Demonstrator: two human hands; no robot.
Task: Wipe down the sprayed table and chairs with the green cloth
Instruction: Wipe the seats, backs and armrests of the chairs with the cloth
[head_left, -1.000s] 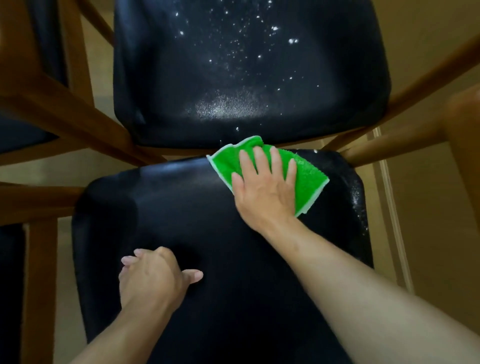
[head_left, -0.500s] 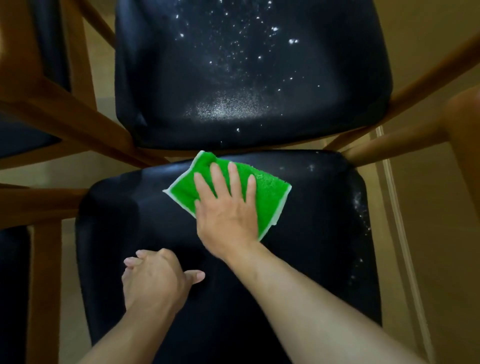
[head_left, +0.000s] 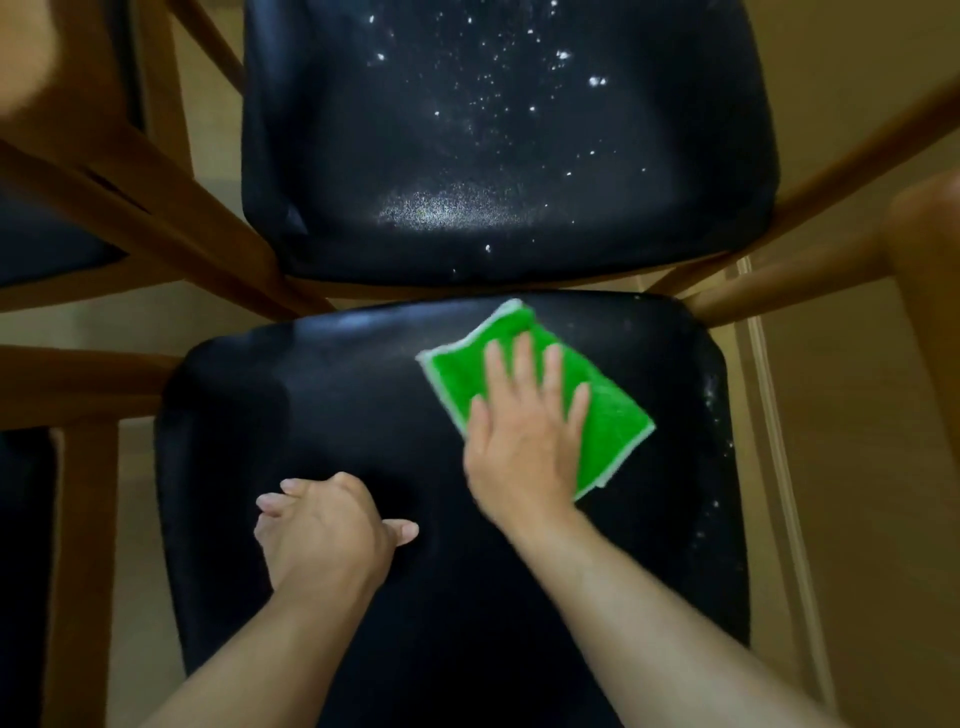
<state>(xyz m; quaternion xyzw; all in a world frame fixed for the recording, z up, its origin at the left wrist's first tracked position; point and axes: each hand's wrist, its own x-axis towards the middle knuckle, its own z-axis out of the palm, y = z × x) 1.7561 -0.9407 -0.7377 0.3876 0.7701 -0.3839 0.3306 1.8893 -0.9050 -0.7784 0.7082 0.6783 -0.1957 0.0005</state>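
Observation:
The green cloth (head_left: 608, 415) with a white edge lies flat on the far right part of the near black chair seat (head_left: 332, 405). My right hand (head_left: 524, 436) presses on it with straight, spread fingers. On the seat's middle left rests my left hand (head_left: 327, 535), fingers curled under, thumb out, holding nothing. White spray droplets remain along the near seat's right edge. The far black chair seat (head_left: 675, 171) is speckled with white spray droplets.
Wooden chair frames (head_left: 171, 218) run diagonally at the left and the right (head_left: 779, 280). Another dark seat (head_left: 47, 244) shows at the far left. Beige floor (head_left: 857, 467) lies to the right of the near chair.
My right hand slid the cloth left across the near seat, then back to the right. My left hand has stayed in place.

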